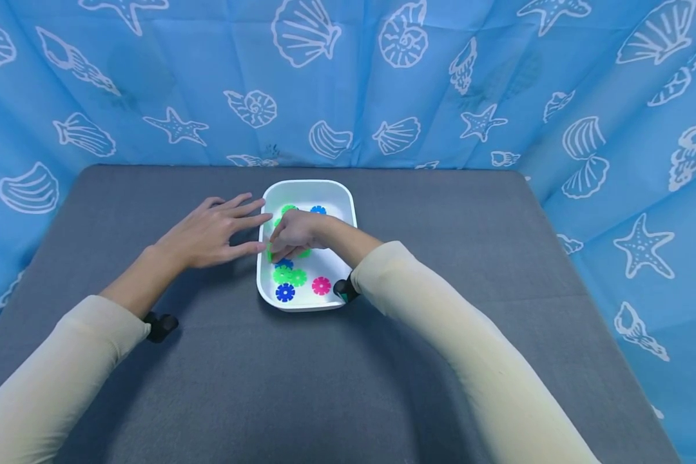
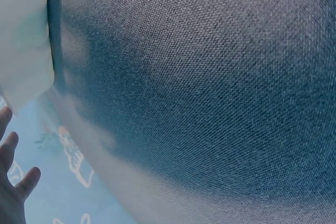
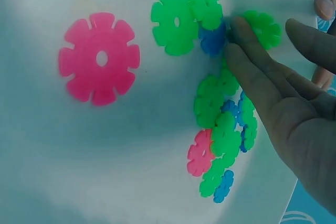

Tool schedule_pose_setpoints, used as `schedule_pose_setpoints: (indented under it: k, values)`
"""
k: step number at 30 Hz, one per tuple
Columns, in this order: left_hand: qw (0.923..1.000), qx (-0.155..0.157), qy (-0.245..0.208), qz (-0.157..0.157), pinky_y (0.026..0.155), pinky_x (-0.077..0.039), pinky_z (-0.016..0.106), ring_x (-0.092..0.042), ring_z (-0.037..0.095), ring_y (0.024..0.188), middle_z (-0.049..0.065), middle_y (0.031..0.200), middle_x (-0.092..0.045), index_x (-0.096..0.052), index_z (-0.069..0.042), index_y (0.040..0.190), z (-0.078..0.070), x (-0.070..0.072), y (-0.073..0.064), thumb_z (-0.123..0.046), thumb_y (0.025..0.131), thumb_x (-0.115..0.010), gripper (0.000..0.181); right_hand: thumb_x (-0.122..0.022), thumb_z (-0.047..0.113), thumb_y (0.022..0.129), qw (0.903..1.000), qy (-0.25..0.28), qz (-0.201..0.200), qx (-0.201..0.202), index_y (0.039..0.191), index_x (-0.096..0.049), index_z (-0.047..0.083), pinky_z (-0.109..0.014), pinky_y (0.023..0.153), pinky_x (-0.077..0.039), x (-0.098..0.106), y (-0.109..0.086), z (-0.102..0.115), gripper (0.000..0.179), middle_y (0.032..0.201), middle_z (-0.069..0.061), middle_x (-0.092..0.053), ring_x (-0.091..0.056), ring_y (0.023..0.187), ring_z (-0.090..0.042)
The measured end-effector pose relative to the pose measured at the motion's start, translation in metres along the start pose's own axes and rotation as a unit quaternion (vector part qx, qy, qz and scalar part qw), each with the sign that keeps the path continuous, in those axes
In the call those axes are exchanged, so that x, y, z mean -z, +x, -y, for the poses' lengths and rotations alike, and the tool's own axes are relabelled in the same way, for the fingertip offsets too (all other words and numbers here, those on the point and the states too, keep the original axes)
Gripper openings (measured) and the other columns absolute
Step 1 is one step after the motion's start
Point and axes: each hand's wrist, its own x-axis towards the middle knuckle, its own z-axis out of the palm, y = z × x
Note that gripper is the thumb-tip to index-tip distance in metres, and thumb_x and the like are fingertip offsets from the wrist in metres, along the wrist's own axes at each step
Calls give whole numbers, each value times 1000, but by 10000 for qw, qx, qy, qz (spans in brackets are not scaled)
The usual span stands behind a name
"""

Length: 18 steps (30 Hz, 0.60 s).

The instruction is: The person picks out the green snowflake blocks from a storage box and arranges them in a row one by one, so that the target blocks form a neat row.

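A white tray [image 1: 336,251] holds several notched, snowflake-like plastic discs in green, blue and pink. My right hand [image 1: 298,233] reaches down into it, close to the left wall. In the right wrist view, its long fingers [image 3: 257,72] are extended, tips at a blue disc [image 3: 212,39], with the thumb held apart. One green disc [image 3: 264,29] shows just beyond those fingers. My left hand [image 1: 209,233] is spread at the tray's left rim, fingertips right at the edge and no disc in its grasp. A pink disc [image 1: 321,286] and a dark blue disc [image 1: 285,292] lie near the front.
The tray stands on a grey cloth-covered table [image 1: 441,258], toward its far edge. Behind and to the right hangs a blue curtain [image 1: 359,77] with white shell prints. A black wrist device [image 1: 345,290] on the right arm overlaps the tray's front right corner.
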Motion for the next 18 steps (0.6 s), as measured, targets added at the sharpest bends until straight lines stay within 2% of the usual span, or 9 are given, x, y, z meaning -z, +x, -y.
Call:
schedule_pose_setpoints:
  k: [6, 11, 18]
  values:
    - [10000, 0, 0, 36, 109, -25, 66, -23, 36, 149, 7, 161, -32, -45, -22, 151, -1, 1, 0, -61, 96, -51, 68, -60, 12, 100, 9995, 21, -317, 87, 131, -60, -3, -35, 93, -53, -1, 4, -2, 34, 109, -15, -73, -69, 108, -25]
    - [10000, 27, -50, 73, 109, -24, 66, -22, 36, 149, 7, 161, -31, -45, -22, 151, -1, 1, 0, -61, 96, -51, 68, -60, 10, 100, 9993, 53, -371, 84, 131, -59, -4, -36, 91, -54, -1, 4, -2, 34, 107, -16, -74, -70, 105, -25]
    - [9999, 15, -102, 72, 109, -24, 66, -22, 36, 149, 7, 161, -31, -45, -22, 152, 0, 0, 0, -60, 96, -52, 68, -59, -2, 96, 9977, -411, -537, 23, 135, -59, -3, -33, 86, -56, 0, 1, -1, 38, 119, -15, -69, -71, 103, -23]
